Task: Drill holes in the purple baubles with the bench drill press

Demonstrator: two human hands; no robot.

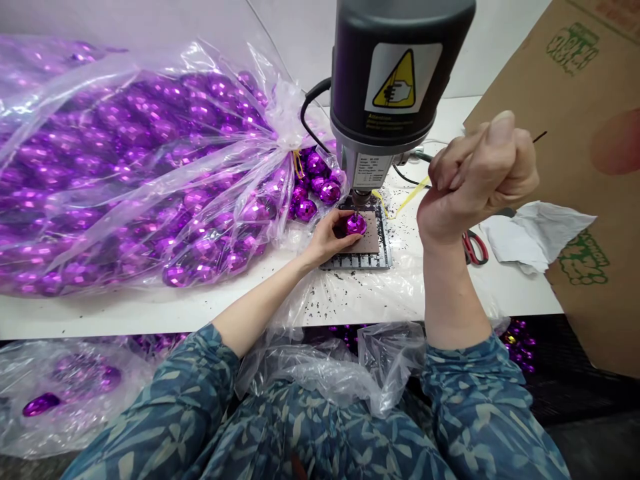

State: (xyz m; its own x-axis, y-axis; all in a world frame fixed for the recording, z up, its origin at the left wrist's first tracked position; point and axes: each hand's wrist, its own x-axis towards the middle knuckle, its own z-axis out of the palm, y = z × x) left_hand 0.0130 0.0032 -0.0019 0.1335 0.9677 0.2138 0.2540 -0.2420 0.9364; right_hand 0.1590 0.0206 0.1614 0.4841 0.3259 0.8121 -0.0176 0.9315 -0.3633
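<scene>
My left hand (334, 235) pinches a shiny purple faceted ball (356, 225) between thumb and fingers. The ball rests on a small brown board (369, 241) over the slotted metal base (381, 263) of a drill press (395, 73). Right above the ball is the chuck (361, 198), its tip reaching the top of the ball. Raised to the right of the machine, my right hand (483, 173) is closed in a fist around the drill press lever (421, 156); most of the lever is hidden, and a thin dark end pokes out beyond the fingers.
A large tied clear bag (150, 173) of purple balls covers the left of the white table (100, 317). Loose balls (315, 180) lie behind my left hand. Red-handled scissors (475, 248), crumpled white paper (535, 233) and a cardboard box (590, 200) are at right. Dark shavings surround the base.
</scene>
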